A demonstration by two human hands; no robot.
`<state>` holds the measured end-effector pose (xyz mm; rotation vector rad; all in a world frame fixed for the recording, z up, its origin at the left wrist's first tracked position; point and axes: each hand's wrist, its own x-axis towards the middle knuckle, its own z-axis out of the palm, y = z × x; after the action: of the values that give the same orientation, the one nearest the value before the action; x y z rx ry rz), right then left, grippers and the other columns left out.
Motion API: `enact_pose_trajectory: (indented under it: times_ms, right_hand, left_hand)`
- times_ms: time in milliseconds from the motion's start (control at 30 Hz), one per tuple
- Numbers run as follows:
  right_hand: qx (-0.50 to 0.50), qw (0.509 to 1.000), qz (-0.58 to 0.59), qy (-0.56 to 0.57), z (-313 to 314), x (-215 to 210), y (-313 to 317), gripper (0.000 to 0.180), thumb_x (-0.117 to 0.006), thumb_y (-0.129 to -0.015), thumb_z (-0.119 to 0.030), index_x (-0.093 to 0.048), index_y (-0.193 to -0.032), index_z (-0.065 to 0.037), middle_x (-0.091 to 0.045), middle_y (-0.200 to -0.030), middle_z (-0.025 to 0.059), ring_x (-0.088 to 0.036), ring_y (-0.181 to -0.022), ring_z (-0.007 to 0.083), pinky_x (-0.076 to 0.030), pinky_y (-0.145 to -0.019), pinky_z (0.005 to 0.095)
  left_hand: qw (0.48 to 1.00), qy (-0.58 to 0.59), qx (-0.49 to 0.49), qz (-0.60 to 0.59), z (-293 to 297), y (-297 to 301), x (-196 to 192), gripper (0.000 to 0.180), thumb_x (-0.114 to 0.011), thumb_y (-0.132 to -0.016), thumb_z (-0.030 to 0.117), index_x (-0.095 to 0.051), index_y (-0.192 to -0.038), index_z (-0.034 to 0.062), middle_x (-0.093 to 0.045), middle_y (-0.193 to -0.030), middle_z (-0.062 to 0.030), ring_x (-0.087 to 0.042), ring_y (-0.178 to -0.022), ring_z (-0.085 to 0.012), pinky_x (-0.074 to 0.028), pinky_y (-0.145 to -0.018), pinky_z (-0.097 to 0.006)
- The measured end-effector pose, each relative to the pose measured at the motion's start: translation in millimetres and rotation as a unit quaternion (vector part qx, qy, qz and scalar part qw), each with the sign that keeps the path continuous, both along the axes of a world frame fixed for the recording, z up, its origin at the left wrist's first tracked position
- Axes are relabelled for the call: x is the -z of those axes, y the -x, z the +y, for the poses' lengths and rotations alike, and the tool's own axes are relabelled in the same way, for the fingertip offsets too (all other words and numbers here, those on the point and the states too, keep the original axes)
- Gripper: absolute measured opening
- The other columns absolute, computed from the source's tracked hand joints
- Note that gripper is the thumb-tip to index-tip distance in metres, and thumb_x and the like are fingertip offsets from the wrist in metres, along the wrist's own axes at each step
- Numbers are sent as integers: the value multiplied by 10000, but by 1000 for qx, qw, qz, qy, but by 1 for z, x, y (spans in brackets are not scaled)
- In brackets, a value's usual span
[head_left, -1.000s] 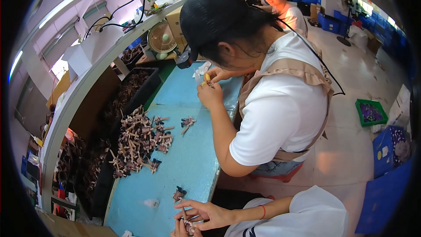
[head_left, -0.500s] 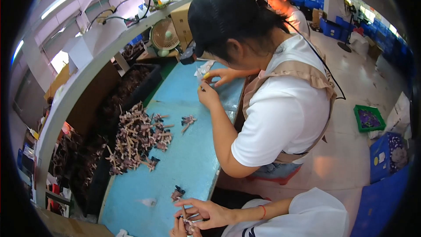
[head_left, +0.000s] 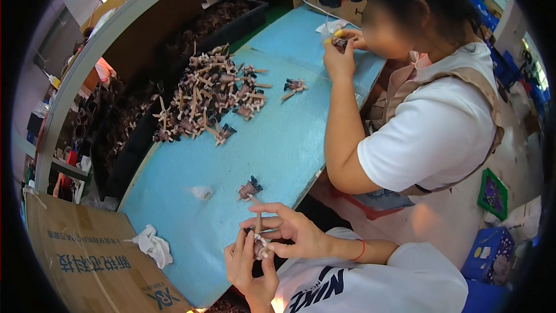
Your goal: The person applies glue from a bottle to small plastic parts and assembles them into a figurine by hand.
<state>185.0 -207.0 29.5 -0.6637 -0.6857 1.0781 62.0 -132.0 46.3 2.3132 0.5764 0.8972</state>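
Both hands (head_left: 263,255) pinch one small part (head_left: 259,244); black bin (head_left: 231,20) holds more.

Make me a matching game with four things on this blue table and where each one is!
Things:
1. small brown part with a stick
2. big pile of parts
3. white cloth
4. cardboard sheet

Places:
A. at the table's near left corner
B. between the left hand and the right hand
C. mid-table, beside the dark bins
D. on the blue mat, next to the cardboard's edge

Pairs: 1-B, 2-C, 3-D, 4-A
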Motion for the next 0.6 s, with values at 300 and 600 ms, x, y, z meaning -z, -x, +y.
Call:
enact_pose_trajectory:
  times_ms: [300, 600]
  right_hand:
    - [3, 1000, -10, 17, 5, 4, -5, 659, -479, -757, 98, -211, -1343, -40, -423, -1264, 205, -416, -1195, 236, -352, -1011, 384]
    - [31, 999, -35, 15, -1, 8, -2, 667, -507, -743, 74, -234, -1339, -49, -449, -1243, 201, -428, -1192, 242, -356, -1011, 386]
  left_hand:
    - [999, -17, -17, 24, 2, -4, 3, 361, -587, -783, 92, -550, -1106, -64, -600, -1019, -200, -563, -765, -228, -448, -637, -292]
    - [999, -19, 21, 30, 0, -3, 5, 391, -582, -830, 181, -535, -1126, -71, -596, -929, -151, -559, -802, -213, -440, -674, -285]
